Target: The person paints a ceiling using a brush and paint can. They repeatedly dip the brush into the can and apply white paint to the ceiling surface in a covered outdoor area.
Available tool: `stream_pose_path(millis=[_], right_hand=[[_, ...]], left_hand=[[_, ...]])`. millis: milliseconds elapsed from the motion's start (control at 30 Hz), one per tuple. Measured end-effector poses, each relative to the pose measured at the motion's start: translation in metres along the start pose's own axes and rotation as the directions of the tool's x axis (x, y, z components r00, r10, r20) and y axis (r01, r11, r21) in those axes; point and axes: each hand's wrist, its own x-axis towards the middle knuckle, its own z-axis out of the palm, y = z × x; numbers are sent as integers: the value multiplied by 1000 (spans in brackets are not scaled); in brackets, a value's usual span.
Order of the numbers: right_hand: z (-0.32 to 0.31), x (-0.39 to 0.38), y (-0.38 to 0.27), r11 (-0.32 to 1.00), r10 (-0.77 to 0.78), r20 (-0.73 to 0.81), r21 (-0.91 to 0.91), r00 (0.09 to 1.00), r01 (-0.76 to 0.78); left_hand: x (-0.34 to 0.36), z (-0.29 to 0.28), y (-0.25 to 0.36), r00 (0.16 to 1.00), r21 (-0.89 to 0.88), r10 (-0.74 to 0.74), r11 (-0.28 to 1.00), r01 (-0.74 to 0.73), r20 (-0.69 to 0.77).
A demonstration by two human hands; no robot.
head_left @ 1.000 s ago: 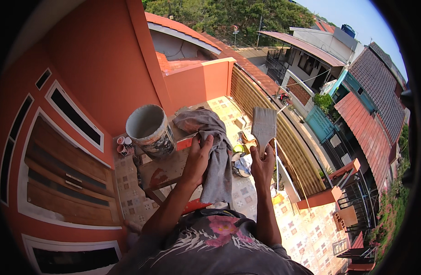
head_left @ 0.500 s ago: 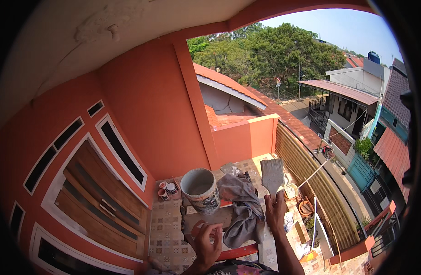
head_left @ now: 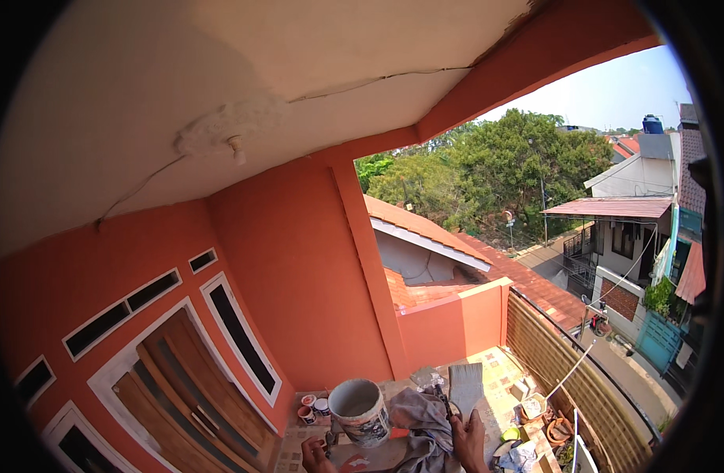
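Note:
In my right hand (head_left: 468, 438) is a wide flat paintbrush (head_left: 466, 381), its pale, paint-coated bristles pointing up. My left hand (head_left: 318, 456) is at the lower edge, partly cut off, its fingers loosely bent and apart with nothing visible in them. Just beyond it stands a paint-smeared bucket (head_left: 365, 430), and its inner wall looks grey. A crumpled grey rag (head_left: 422, 418) lies between the bucket and my right hand. Under these, a board-like surface (head_left: 354, 456) shows in part.
Small paint cans (head_left: 307, 413) stand left of the bucket. A corrugated railing panel (head_left: 571, 378) runs along the right, with pots (head_left: 559, 430) and a basin (head_left: 534, 406) beside it. An orange wall (head_left: 299, 292) and wooden doors (head_left: 193, 386) rise at left. Overhead, a bulb (head_left: 236, 150) hangs from the ceiling.
My view has tilted upward, so more ceiling shows and the hands and bucket sit lower in the picture. My left hand has moved left of the bucket. The brush stays in my right hand.

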Motion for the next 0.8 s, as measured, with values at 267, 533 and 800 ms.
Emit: stream_pose_path(millis=[267,533,800], right_hand=[[-6,2,-14,971,197,148,-167,969,-172],[-7,-8,-15,984,146,62,-110,987,-139],[-10,-11,-26,972,230,146,7,962,-233]], left_hand=[[2,3,29,994,99,-105,990,105,-1],[-3,1,29,998,46,-61,997,61,1],[1,5,41,995,44,-97,994,97,6]])
